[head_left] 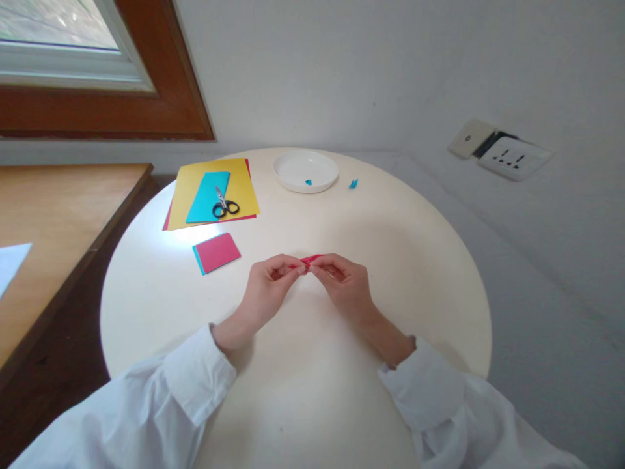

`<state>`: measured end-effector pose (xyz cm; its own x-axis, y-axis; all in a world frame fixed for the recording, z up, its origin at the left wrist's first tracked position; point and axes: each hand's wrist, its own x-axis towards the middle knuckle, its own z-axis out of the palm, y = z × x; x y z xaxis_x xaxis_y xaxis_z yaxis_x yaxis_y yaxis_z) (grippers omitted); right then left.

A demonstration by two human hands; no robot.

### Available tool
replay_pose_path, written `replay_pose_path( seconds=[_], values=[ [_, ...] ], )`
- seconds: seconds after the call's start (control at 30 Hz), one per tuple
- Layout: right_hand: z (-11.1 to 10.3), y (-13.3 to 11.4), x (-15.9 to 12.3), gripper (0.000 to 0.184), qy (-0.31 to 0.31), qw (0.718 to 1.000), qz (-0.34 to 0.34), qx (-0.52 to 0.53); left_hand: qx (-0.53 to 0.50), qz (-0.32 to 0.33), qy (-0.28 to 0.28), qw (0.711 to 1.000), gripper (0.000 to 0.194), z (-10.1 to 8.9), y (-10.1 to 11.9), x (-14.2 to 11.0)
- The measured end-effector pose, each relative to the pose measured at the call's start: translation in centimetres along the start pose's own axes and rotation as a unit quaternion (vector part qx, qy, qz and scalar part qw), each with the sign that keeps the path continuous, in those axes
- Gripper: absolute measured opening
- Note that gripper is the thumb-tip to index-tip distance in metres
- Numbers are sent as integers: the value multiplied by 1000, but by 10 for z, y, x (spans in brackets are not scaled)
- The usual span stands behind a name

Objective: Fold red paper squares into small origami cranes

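Observation:
Above the middle of the round white table (312, 404), a small folded piece of red paper (312, 260) is pinched between my two hands. My left hand (270, 286) grips its left part between thumb and fingers. On the other side, my right hand (345, 281) pinches the right part, and the fingertips of both hands nearly meet. Fingers cover much of the paper, so its exact shape is hidden. To the left of my left hand lies a small stack of red and blue paper pieces (219, 253).
At the back left, black-handled scissors (224, 207) rest on blue paper (205, 195) over larger yellow sheets (247, 189). A white plate (283, 179) holds a small blue folded piece (308, 182); another blue piece (353, 184) lies to its right. A wooden table (73, 202) stands at left.

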<state>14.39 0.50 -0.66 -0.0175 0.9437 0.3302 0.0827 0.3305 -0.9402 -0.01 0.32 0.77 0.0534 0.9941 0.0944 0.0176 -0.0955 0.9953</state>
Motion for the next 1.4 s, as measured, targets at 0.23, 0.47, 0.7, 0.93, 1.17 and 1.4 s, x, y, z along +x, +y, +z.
replay_pose_path(
  seconds=[0.23,0.47,0.7,0.93,1.17,1.4],
  values=[
    [1,0,0,5,7,1000,4,4,-8,-16,4,1000,8,0,2,0],
    [2,2,0,4,18,1000,13,-3,-37,-50,2,998,11,3,3,-1],
    [6,1,-1,4,25,1000,14,11,-64,-56,27,996,12,6,1,-2],
    [8,-1,-2,2,44,999,18,27,-68,-47,38,996,11,6,-2,-1],
    [8,-1,-2,2,46,998,15,27,-52,-44,46,997,12,6,-3,-1],
    [8,-3,-2,2,44,999,13,21,-45,-44,49,997,12,6,-3,-1]
  ],
)
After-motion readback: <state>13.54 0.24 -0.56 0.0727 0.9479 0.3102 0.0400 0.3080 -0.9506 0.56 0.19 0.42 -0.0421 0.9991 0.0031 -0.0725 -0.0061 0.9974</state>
